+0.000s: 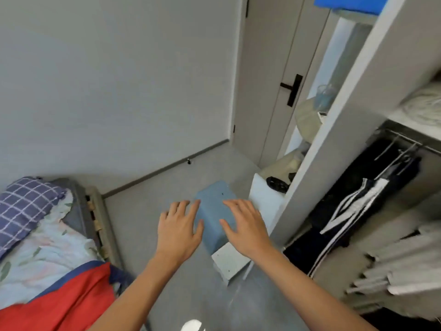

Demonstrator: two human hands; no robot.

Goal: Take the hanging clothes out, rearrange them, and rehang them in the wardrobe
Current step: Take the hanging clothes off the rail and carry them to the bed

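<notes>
The open wardrobe stands at the right. Dark clothes with white stripes hang on hangers from its metal rail. A red garment with a blue edge lies on the bed at the lower left. My left hand and my right hand are stretched out in front of me, fingers spread, holding nothing. Both hover over the floor above a blue box, to the left of the wardrobe.
A blue box and a small white box sit on the grey floor. The bed with a checked pillow fills the lower left. A closed door is ahead. Folded pale items lie in the wardrobe's lower right.
</notes>
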